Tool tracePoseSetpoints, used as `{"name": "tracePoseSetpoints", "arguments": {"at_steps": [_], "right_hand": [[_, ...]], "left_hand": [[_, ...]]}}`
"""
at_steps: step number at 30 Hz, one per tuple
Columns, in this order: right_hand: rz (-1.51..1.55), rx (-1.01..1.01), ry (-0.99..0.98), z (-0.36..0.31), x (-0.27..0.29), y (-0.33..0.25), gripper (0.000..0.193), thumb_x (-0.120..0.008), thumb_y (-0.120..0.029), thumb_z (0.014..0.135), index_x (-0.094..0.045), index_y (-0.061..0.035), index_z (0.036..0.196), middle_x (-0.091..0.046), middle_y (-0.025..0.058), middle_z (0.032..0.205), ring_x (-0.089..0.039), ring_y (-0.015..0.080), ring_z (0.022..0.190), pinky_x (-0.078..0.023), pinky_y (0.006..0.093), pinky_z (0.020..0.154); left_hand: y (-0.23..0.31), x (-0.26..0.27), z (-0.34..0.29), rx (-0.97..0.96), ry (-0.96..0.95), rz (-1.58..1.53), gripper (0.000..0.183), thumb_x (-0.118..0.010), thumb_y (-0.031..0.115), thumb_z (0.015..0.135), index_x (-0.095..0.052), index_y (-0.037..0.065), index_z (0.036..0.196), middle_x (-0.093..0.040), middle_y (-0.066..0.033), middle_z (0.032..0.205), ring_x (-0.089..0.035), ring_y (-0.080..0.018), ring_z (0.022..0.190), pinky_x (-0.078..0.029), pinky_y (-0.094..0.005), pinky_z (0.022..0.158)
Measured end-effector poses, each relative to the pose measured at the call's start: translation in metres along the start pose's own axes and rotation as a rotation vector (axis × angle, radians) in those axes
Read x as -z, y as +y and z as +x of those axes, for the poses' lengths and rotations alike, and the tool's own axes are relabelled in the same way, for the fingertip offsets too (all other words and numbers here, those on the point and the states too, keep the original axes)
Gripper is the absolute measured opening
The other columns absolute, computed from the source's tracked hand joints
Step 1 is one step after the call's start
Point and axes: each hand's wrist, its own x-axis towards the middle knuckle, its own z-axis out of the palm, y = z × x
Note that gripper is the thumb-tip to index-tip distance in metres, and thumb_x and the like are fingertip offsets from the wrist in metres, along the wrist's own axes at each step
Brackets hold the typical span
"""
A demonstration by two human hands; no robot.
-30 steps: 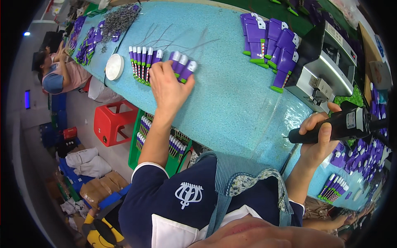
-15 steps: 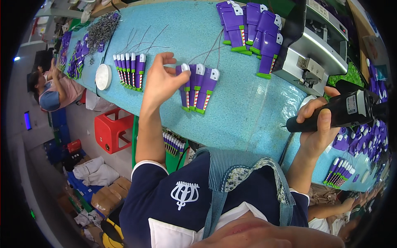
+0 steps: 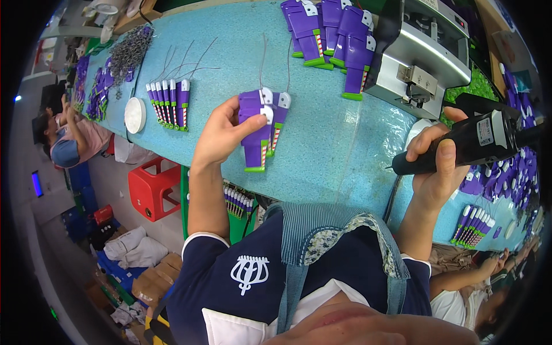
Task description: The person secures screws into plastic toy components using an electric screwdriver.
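My left hand (image 3: 217,138) pinches a flat purple plastic piece (image 3: 253,142) between thumb and fingers. It has a white top, a red-and-white striped strip and a green end. Just behind it, partly covered, lie similar purple pieces (image 3: 280,118) on the blue table, with thin wires running up from them. In my right hand (image 3: 438,164) is a black electric screwdriver (image 3: 474,144), its fingers wrapped round the body. The thin tip points left, above the table and apart from the pieces.
A row of purple pieces with wires (image 3: 168,105) and a white round lid (image 3: 135,115) lie at left. More pieces (image 3: 302,29) are heaped at the back, beside a silver-and-black machine (image 3: 397,75). A red stool (image 3: 150,192) stands below the table. Other people sit at both sides.
My left hand has closed on one purple piece and drawn it toward me, off the group of three. The right hand still holds the screwdriver, almost unmoved. The whole view has shifted slightly.
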Motion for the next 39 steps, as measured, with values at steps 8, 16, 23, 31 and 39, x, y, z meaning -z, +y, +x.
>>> {"name": "tracePoseSetpoints", "arguments": {"at_steps": [8, 16, 23, 31, 39], "right_hand": [[-0.106, 0.050, 0.006, 0.014, 0.012, -0.008, 0.069, -0.064, -0.043, 0.084, -0.039, 0.0069, 0.125, -0.057, 0.0092, 0.070, -0.054, 0.0136, 0.055, -0.045, 0.0247, 0.052], [0.162, 0.488, -0.293, 0.077, 0.023, -0.023, 0.103, -0.028, -0.086, 0.076, -0.043, 0.0030, 0.125, -0.059, 0.0154, 0.079, -0.057, 0.0220, 0.062, -0.047, 0.0328, 0.058], [0.286, 0.567, -0.341, 0.088, 0.005, 0.005, 0.104, -0.024, -0.090, 0.072, -0.050, -0.0007, 0.118, -0.061, 0.0172, 0.078, -0.059, 0.0243, 0.061, -0.050, 0.0345, 0.056], [0.192, 0.401, -0.340, 0.040, 0.001, -0.026, 0.101, -0.031, -0.089, 0.072, -0.046, -0.0029, 0.122, -0.059, 0.0154, 0.076, -0.055, 0.0241, 0.055, -0.045, 0.0372, 0.055], [0.052, 0.430, -0.434, 0.033, 0.003, -0.026, 0.098, -0.034, -0.088, 0.072, -0.041, -0.0048, 0.124, -0.060, 0.0147, 0.081, -0.055, 0.0228, 0.053, -0.046, 0.0369, 0.058]], "left_hand": [[-0.011, -0.006, 0.000, -0.013, -0.005, 0.444, 0.067, -0.087, 0.016, 0.062, -0.051, -0.005, 0.113, -0.060, -0.0093, 0.091, -0.061, -0.0114, 0.071, -0.051, -0.0245, 0.060], [-0.022, -0.034, -0.002, 0.011, -0.041, 0.311, 0.044, -0.081, 0.011, 0.067, -0.056, -0.004, 0.099, -0.062, -0.0079, 0.087, -0.062, -0.0104, 0.071, -0.051, -0.0248, 0.064], [-0.004, -0.110, -0.013, 0.043, -0.321, -0.367, 0.053, -0.072, 0.005, 0.075, -0.045, 0.003, 0.121, -0.061, -0.0070, 0.094, -0.060, -0.0141, 0.075, -0.052, -0.0294, 0.070], [0.012, -0.158, -0.006, 0.339, -0.524, -0.604, 0.061, -0.069, -0.002, 0.077, -0.038, 0.003, 0.128, -0.061, -0.0124, 0.108, -0.065, -0.0212, 0.085, -0.054, -0.0316, 0.072], [0.013, -0.162, -0.009, 0.338, -0.593, -0.697, 0.065, -0.068, -0.006, 0.075, -0.036, 0.003, 0.131, -0.054, -0.0138, 0.122, -0.063, -0.0290, 0.104, -0.053, -0.0331, 0.081]]}}
